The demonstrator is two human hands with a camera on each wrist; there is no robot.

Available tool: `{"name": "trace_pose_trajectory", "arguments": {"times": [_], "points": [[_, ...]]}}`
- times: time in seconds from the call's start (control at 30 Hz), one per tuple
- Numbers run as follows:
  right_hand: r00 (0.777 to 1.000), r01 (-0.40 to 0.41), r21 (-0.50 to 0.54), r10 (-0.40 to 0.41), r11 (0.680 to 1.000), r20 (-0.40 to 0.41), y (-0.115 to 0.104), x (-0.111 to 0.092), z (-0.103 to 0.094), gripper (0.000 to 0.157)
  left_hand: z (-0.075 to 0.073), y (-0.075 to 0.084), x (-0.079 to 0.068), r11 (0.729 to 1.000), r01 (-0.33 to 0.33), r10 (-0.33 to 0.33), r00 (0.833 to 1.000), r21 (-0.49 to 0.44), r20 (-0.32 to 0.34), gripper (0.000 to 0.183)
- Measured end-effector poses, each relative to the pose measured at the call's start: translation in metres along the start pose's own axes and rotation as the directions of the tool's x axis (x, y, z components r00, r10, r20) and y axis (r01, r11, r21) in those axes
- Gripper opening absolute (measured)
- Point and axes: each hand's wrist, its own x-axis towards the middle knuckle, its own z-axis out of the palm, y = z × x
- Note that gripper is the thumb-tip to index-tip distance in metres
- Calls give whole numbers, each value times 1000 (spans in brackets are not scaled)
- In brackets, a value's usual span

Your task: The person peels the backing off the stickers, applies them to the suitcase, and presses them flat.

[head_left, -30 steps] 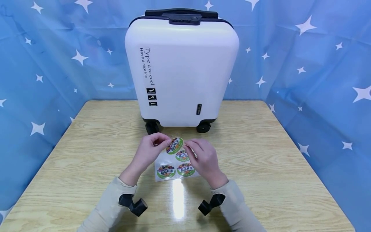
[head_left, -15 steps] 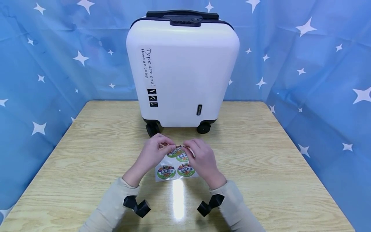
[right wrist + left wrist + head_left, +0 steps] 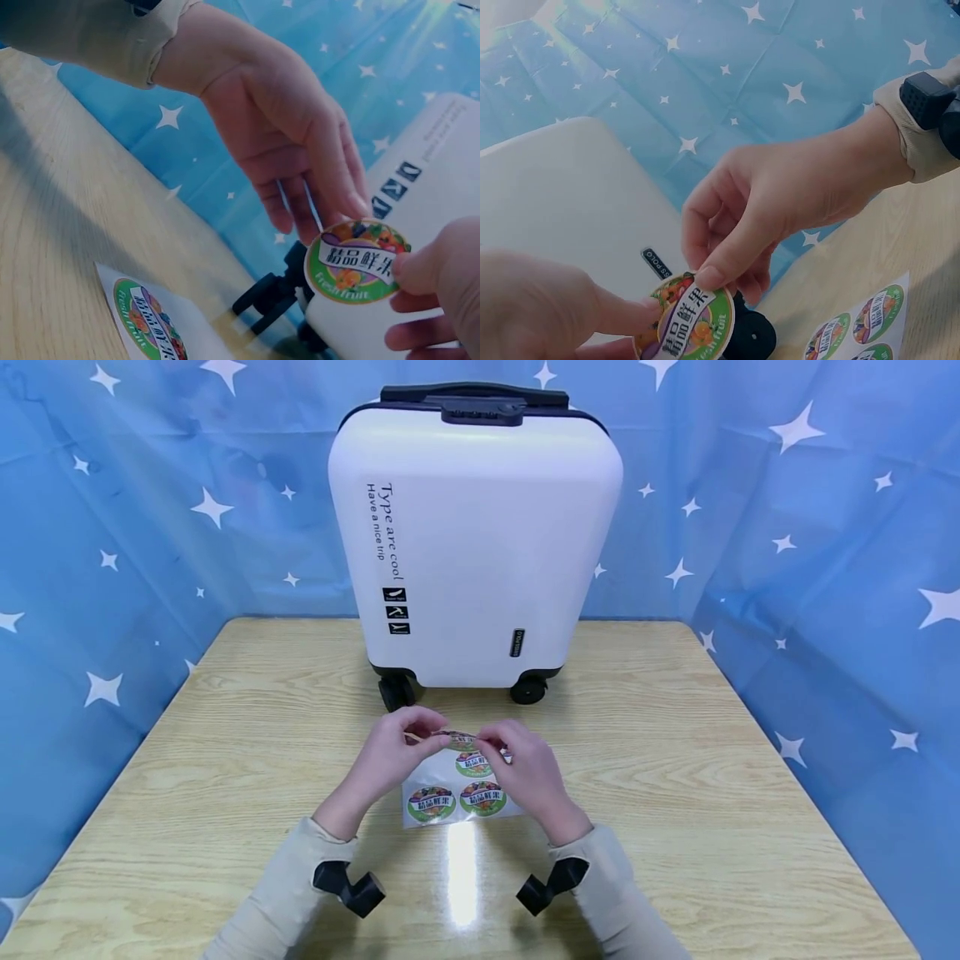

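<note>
An oval fruit sticker (image 3: pixel 351 270) with green, purple and fruit print is held up between both hands. My left hand (image 3: pixel 390 747) pinches its left edge between thumb and finger. At the opposite edge, my right hand (image 3: pixel 528 768) pinches it the same way. From the head the sticker (image 3: pixel 462 741) looks tilted steeply, so little of its face shows. Below the hands lies a white sticker sheet (image 3: pixel 431 772) on the table, bearing several similar oval stickers; the right hand covers part of it.
A white suitcase (image 3: pixel 480 543) with black wheels and a black top handle stands upright behind the hands. Under everything is a wood-grain table (image 3: pixel 675 777). Blue cloth (image 3: pixel 150 527) printed with white stars surrounds the table at the back and sides.
The sticker has tipped from face-up to steeply tilted and come slightly toward the right hand. The right hand now pinches its other edge. The sheet and suitcase have stayed put.
</note>
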Motion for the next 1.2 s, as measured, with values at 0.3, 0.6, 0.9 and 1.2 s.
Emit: {"name": "trace_pose_trajectory", "arguments": {"times": [0.3, 0.6, 0.9, 1.2], "points": [[991, -130, 206, 136, 970, -15, 1, 11, -8, 10, -6, 0, 3, 992, 99, -101, 995, -77, -19, 19], [947, -318, 362, 315, 876, 68, -2, 24, -19, 7, -13, 6, 6, 979, 94, -110, 991, -181, -81, 15], [948, -317, 437, 295, 842, 119, -4, 36, -26, 5, -17, 14, 11, 969, 74, -101, 990, -235, -104, 12], [949, -313, 489, 291, 814, 124, -21, 57, -40, 7, -27, 26, 19, 969, 19, -44, 994, -245, -98, 12]]}}
